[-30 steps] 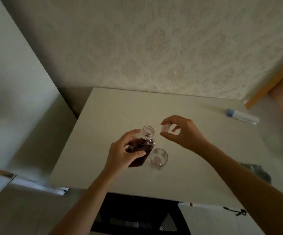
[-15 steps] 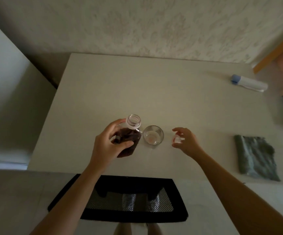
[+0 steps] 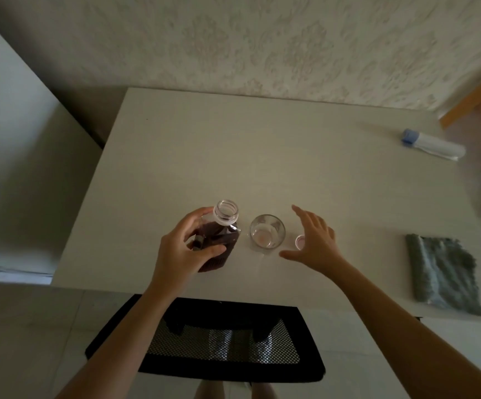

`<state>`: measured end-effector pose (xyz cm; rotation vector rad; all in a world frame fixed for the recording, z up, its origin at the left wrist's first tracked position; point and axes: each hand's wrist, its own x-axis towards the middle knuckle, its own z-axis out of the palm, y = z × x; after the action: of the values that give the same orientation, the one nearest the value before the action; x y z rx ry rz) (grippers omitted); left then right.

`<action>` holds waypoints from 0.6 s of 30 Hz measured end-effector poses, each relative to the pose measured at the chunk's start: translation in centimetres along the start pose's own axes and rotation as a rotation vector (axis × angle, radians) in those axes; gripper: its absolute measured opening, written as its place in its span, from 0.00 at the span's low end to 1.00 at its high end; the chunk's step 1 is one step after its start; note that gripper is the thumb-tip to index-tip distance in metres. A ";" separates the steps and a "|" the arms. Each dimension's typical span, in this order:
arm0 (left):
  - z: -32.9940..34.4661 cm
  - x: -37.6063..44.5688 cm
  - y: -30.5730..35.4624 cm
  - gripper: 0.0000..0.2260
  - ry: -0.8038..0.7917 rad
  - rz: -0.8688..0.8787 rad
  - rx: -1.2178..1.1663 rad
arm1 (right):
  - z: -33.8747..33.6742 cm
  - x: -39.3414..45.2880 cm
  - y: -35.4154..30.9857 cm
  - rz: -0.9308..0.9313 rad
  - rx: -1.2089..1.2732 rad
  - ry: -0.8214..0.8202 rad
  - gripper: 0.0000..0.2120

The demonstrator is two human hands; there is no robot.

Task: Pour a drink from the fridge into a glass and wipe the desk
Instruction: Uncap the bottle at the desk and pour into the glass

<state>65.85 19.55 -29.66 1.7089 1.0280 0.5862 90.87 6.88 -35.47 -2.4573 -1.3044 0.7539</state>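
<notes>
The person stands at the near edge of a pale desk pushed against a patterned wallpapered wall. Their left hand is wrapped around a clear bottle of dark drink, thumb across the front and fingers round the far side. The bottle stands upright on the desk, or very near it, and its mouth is uncapped. Just to the right of it, apart from it by a small gap, sits a short clear glass, upright, with no dark drink in it that I can see.

The right hand hovers low over the desk just right of the glass, fingers spread wide and holding nothing. A small pale cap lies on the desk beside the palm, between that hand and the glass; whether the hand touches it I cannot tell.

Well off to the right, near the front edge, a grey-green cloth lies crumpled flat. At the far right corner a white tube-shaped item with a blue end lies on its side. A black mesh chair is tucked at the desk's near edge, below the arms.
</notes>
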 end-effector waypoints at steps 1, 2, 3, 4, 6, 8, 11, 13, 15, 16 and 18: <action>0.0 0.0 0.0 0.34 0.005 0.000 0.003 | -0.1 -0.1 -0.7 -0.051 0.020 -0.004 0.52; 0.0 -0.1 0.0 0.34 0.007 0.005 0.010 | -0.1 -0.2 -1.5 -0.090 0.039 -0.014 0.53; -0.1 -0.1 0.0 0.34 0.006 0.011 0.021 | 0.0 -0.2 -2.2 -0.113 0.058 -0.025 0.53; -0.1 -0.2 0.0 0.34 0.003 0.014 0.029 | 0.2 -0.2 -2.7 -0.127 0.076 -0.035 0.53; -0.1 -0.2 -0.1 0.34 -0.008 0.015 0.033 | 0.7 0.1 -3.5 -0.129 0.107 -0.053 0.53; -0.3 -0.3 -0.1 0.34 -0.017 0.022 0.051 | 1.0 0.3 -4.1 -0.110 0.117 -0.072 0.52; -0.6 -0.4 -0.1 0.34 -0.016 0.031 0.083 | 1.2 0.4 -4.5 -0.092 0.099 -0.085 0.47; -0.8 -0.4 -0.1 0.34 -0.005 0.038 0.097 | 1.2 0.5 -4.7 -0.091 0.073 -0.079 0.43; -1.2 -0.3 0.2 0.34 0.008 0.056 0.115 | 0.9 0.5 -5.0 -0.087 0.049 -0.067 0.41; -1.4 -0.2 0.4 0.34 0.012 0.067 0.124 | 0.6 0.5 -5.2 -0.089 0.030 -0.063 0.41; -1.8 0.1 1.1 0.32 0.006 0.093 0.152 | -0.4 0.3 -5.8 -0.106 -0.023 -0.056 0.41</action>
<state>64.90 20.44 -28.02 1.8976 1.0237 0.5849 87.18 10.38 -32.64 -2.3787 -1.4592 0.7896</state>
